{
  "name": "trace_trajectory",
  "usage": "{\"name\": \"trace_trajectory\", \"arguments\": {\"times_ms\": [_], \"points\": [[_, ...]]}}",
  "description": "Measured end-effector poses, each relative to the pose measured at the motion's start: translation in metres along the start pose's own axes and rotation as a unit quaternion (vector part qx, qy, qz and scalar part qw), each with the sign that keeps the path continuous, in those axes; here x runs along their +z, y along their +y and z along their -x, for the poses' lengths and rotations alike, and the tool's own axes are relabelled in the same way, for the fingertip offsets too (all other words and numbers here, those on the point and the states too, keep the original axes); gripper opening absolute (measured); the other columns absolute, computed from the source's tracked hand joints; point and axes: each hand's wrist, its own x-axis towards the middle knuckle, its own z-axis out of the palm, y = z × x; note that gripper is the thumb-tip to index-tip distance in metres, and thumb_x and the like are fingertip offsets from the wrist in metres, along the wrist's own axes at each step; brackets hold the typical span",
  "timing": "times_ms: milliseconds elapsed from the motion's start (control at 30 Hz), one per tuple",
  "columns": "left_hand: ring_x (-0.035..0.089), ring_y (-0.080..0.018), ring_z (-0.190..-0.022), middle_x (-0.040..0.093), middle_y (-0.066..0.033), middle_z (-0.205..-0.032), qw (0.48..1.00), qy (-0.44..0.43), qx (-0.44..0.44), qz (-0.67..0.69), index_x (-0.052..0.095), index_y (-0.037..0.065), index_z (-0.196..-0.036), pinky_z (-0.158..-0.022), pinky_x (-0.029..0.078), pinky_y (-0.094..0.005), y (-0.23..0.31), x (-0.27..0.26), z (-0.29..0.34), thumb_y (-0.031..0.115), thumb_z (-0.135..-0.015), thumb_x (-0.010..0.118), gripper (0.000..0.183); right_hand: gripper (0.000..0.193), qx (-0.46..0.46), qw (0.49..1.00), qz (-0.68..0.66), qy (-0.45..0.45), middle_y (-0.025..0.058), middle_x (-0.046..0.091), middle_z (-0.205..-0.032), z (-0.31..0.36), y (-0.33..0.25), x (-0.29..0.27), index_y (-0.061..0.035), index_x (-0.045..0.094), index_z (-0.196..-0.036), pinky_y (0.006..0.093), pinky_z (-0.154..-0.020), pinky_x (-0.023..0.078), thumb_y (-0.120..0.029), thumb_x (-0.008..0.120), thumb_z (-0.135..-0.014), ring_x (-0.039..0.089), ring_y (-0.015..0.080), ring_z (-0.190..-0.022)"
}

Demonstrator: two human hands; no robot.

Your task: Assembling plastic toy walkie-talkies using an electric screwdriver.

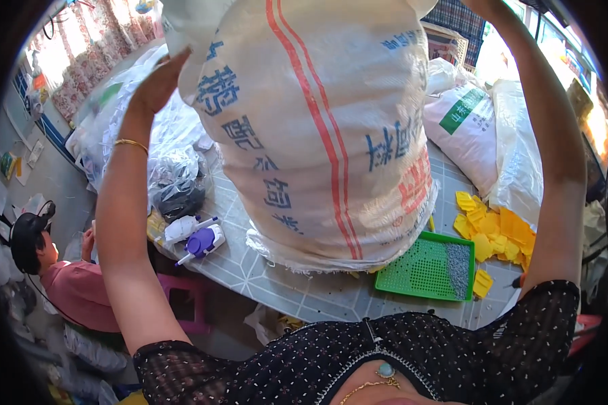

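Note:
A big white woven sack (284,135) with red stripes and blue printing stands upright on the table in front of me. Its top runs out of the picture. My left hand (161,84) grips the sack's upper left side, its fingertips partly hidden against the cloth. My right arm reaches up to the top edge, where the hand passes out of view near the sack's upper right. By the sack's lower right lies a green perforated tray (419,273) with small grey granules heaped at one end.
Yellow plastic pieces (496,229) lie right of the tray. Two full white bags (463,135) stand behind them. A purple-and-white plastic item (201,241) and clear plastic bags (172,145) are on the left of the grey table (243,287). Another person (81,290) sits at far left.

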Motion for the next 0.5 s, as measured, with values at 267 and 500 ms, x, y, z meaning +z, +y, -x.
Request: {"name": "trace_trajectory", "arguments": {"times_ms": [267, 500], "points": [[0.067, -0.0171, -0.117, 0.067, -0.0115, -0.134, 0.962, 0.031, 0.080, 0.258, 0.061, 0.002, -0.136, -0.091, 0.055, -0.0307, 0.015, 0.065, -0.017, 0.020, -0.101, 0.064, 0.040, 0.053, 0.126, 0.919, 0.366, -0.071, 0.0085, 0.068, -0.132, -0.035, 0.063, 0.141, -0.0115, 0.063, -0.138, 0.0372, -0.098, 0.045, -0.044, 0.068, -0.096, 0.063, 0.0248, -0.118], [0.072, -0.0262, -0.103, 0.074, -0.0119, -0.117, 0.839, -0.001, -0.025, 0.543, 0.068, 0.005, -0.125, -0.092, 0.060, -0.0398, 0.038, 0.053, -0.107, 0.039, -0.104, 0.050, 0.043, 0.032, 0.027, 0.911, 0.206, 0.356, 0.0191, 0.075, -0.097, -0.133, 0.101, 0.096, -0.0022, 0.076, -0.098, 0.0425, -0.079, 0.057, -0.031, 0.066, -0.086, 0.072, 0.0300, -0.086]]}}
